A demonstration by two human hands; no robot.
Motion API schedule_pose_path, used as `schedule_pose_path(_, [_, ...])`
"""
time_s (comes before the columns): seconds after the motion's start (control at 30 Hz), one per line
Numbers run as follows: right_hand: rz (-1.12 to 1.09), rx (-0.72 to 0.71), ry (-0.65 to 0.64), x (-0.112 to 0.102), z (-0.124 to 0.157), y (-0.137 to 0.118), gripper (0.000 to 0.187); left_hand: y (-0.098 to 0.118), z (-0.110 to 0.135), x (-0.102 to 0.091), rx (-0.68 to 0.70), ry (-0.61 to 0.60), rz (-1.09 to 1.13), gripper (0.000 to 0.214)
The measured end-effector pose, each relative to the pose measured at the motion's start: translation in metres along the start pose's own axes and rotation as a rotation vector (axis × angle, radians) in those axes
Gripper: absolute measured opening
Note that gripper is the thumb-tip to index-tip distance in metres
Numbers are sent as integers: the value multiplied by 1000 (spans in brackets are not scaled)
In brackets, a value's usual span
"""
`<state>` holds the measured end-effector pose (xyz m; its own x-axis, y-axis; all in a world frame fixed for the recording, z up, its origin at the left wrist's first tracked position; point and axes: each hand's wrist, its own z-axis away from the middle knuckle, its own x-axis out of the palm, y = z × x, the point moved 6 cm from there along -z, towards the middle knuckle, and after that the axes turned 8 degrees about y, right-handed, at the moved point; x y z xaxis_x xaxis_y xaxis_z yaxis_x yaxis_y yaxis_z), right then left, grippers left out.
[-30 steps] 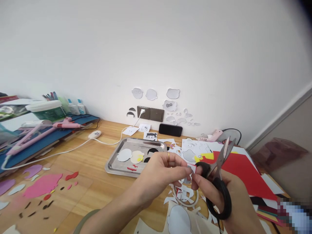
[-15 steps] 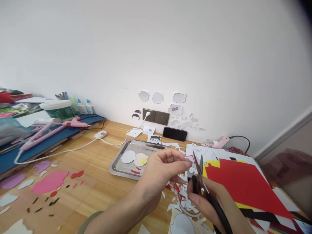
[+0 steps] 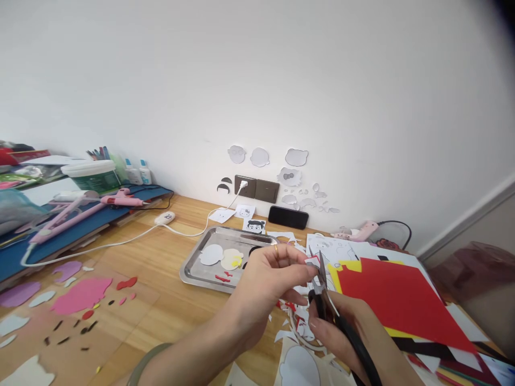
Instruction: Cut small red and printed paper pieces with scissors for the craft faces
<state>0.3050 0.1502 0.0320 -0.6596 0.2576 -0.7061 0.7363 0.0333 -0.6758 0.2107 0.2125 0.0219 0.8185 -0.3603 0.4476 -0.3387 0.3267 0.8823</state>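
My left hand is raised over the wooden table, its fingers pinched on a small red and white paper piece. A gold ring shows on one finger. My right hand grips black-handled scissors, the blades pointing up at the small piece and touching its edge. Paper scraps lie under both hands.
A steel tray with paper cut-outs lies behind my left hand. Red and yellow paper sheets are stacked on the right. Pink and purple cut-outs lie at left, a pink glue gun and cable beyond, a black phone against the wall.
The scissors swung from tilted away at the right to upright with their blades at the paper piece. The view shifted slightly; my left hand kept its pinch.
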Motion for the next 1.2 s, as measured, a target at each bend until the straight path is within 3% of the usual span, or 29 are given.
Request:
schedule_pose_path(0.17, [83, 43, -10, 4, 4, 8, 29, 0, 1, -1, 2, -12, 12, 13])
schedule_pose_path(0.37, [33, 102, 27, 1, 1, 2, 31, 0, 0, 2, -4, -29, 23, 13])
schedule_pose_path(0.5, [11, 143, -18, -1, 0, 1, 31, -1, 0, 2, -11, -32, 35, 11])
schedule_pose_path(0.7, [-91, 141, -112, 1, -3, -5, 27, -2, 1, 3, -31, -45, 40, 10])
schedule_pose_path(1.2, [-69, 80, -66, 1, 0, -6, 27, -3, 5, 4, -56, -73, 58, 10])
